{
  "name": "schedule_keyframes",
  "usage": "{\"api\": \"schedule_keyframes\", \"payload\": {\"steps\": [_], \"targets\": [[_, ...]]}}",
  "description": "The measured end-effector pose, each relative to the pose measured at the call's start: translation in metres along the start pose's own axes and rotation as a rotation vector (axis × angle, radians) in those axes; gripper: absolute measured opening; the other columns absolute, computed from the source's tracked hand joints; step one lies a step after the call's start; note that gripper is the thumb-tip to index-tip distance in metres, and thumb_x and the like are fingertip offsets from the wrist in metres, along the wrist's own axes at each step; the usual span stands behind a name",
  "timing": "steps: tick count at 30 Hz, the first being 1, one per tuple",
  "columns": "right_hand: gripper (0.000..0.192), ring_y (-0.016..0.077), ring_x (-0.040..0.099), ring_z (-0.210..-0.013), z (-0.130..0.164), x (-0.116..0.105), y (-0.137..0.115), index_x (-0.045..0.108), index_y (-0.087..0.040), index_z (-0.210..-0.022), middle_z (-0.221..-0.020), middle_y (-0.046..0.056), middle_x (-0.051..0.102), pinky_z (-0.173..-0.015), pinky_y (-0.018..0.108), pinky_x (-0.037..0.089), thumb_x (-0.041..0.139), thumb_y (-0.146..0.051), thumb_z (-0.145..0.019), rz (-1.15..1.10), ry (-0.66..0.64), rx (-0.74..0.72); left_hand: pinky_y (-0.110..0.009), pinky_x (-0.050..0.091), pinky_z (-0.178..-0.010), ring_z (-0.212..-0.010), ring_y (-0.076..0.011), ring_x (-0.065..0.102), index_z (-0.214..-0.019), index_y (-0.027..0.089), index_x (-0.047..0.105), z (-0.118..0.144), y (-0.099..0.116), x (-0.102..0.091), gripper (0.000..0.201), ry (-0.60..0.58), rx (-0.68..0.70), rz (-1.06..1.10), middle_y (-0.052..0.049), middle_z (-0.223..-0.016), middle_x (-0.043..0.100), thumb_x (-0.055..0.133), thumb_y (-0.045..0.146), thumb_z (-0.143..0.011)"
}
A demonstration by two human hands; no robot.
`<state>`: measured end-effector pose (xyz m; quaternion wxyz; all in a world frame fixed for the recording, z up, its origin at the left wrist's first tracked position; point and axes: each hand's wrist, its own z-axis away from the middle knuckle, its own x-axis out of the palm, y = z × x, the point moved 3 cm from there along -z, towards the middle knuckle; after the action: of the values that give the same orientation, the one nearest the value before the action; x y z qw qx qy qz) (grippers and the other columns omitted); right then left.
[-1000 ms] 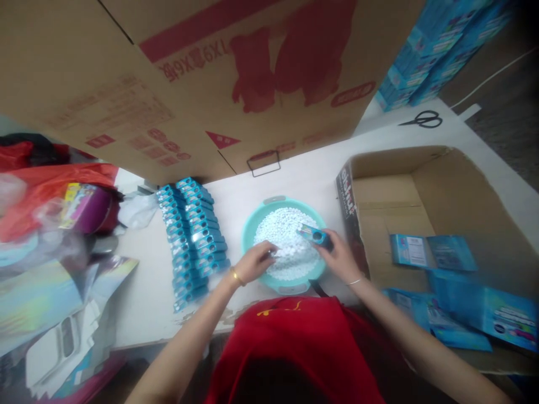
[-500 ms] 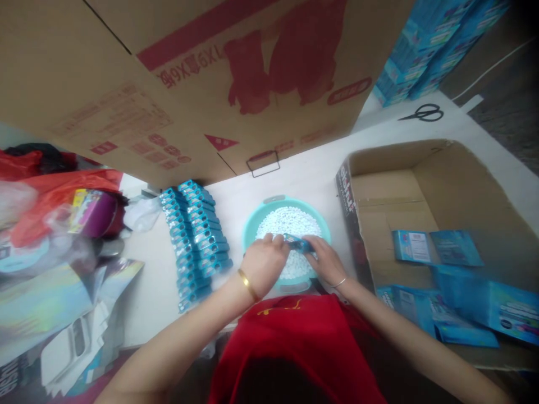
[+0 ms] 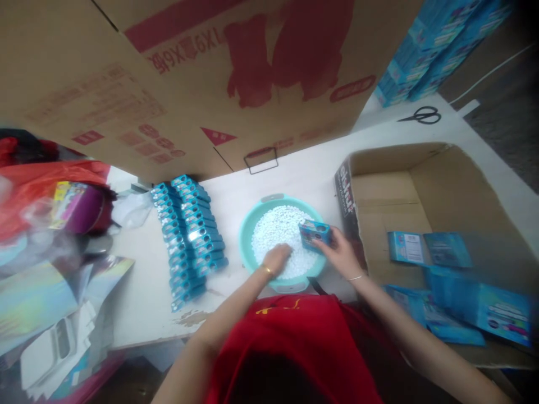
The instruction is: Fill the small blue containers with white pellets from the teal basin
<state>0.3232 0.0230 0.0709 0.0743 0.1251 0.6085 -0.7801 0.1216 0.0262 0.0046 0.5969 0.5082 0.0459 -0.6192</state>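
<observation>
A turquoise basin [image 3: 247, 240] holds a heap of small white pellets [image 3: 275, 224]. My left hand [image 3: 278, 258] is down in the pellets at the near side, its fingers curled among them and the fingertips hidden. Over the basin's right edge, my right hand [image 3: 339, 251] grips a small blue box [image 3: 309, 234] by its right end, thumb in front. The box is printed and has a dark oval hole on its top. To the left of the basin, several similar blue boxes [image 3: 204, 233] stand in two rows on the white table.
At right is an open cardboard carton [image 3: 385, 188] with flat blue packets [image 3: 505, 314] in it. A large brown carton [image 3: 185, 101] stands behind the basin. Black scissors [image 3: 426, 115] lie near stacked blue boxes [image 3: 425, 56]. Bags and white trays [image 3: 54, 350] crowd the left.
My left hand has left the blue box and gone down into the pellets. My right hand has moved slightly right, now holding the box alone with its hole side showing.
</observation>
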Motion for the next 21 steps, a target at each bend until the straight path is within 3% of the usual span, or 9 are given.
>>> {"api": "schedule_keyframes", "payload": {"steps": [2,5,8,11,16,21], "targets": [[0.046,0.0228,0.064,-0.094,-0.001,-0.001,0.0,0.052,-0.02,-0.114,-0.107,0.008,0.066,-0.085,0.039,0.052,0.063,-0.047,-0.078,-0.008,0.023,0.004,-0.032,0.044,-0.091,-0.1,-0.0185,0.053,-0.111,0.019,0.057,0.005,0.002,0.003,0.029,-0.002,0.027,0.049,-0.006,-0.107,0.059,0.047,0.012,-0.084],[0.049,0.0234,0.063,-0.094,0.0,-0.005,0.0,0.051,-0.02,-0.116,-0.108,0.008,0.065,-0.087,0.041,0.05,0.063,-0.048,-0.078,0.035,0.081,-0.005,-0.033,0.045,-0.089,-0.095,-0.0179,0.056,-0.11,0.017,0.056,0.02,-0.002,-0.012,0.026,0.049,0.053,0.188,-0.006,-0.104,0.061,0.05,0.017,-0.084],[0.048,0.0247,0.062,-0.095,0.003,-0.008,0.0,0.05,-0.02,-0.117,-0.107,0.009,0.065,-0.086,0.042,0.05,0.062,-0.047,-0.079,0.121,0.104,-0.048,-0.034,0.046,-0.085,-0.091,-0.0183,0.057,-0.107,0.016,0.057,0.042,-0.005,-0.046,0.023,0.138,0.109,0.323,-0.008,-0.1,0.061,0.051,0.023,-0.086],[0.042,0.0265,0.06,-0.101,0.007,-0.003,-0.002,0.051,-0.02,-0.117,-0.11,0.01,0.063,-0.089,0.042,0.048,0.059,-0.043,-0.082,0.24,0.055,-0.138,-0.032,0.046,-0.083,-0.089,-0.0172,0.056,-0.109,0.016,0.055,0.065,0.004,-0.088,0.024,0.188,0.16,0.32,-0.008,-0.099,0.06,0.049,0.023,-0.087],[0.036,0.0258,0.057,-0.11,0.018,0.016,-0.005,0.05,-0.021,-0.121,-0.117,0.011,0.06,-0.094,0.044,0.047,0.051,-0.028,-0.086,0.374,-0.086,-0.3,-0.032,0.046,-0.084,-0.093,-0.0188,0.056,-0.108,0.018,0.054,0.081,0.041,-0.142,0.022,0.146,0.152,0.055,-0.008,-0.099,0.059,0.046,0.019,-0.088],[0.036,0.026,0.056,-0.109,0.028,0.033,-0.009,0.05,-0.022,-0.122,-0.116,0.01,0.06,-0.094,0.045,0.048,0.05,-0.022,-0.086,0.414,-0.153,-0.375,-0.034,0.049,-0.072,-0.091,-0.0236,0.055,-0.111,0.015,0.053,0.079,0.088,-0.158,0.027,0.007,0.045,-0.438,-0.011,-0.098,0.06,0.04,0.011,-0.088]]}}
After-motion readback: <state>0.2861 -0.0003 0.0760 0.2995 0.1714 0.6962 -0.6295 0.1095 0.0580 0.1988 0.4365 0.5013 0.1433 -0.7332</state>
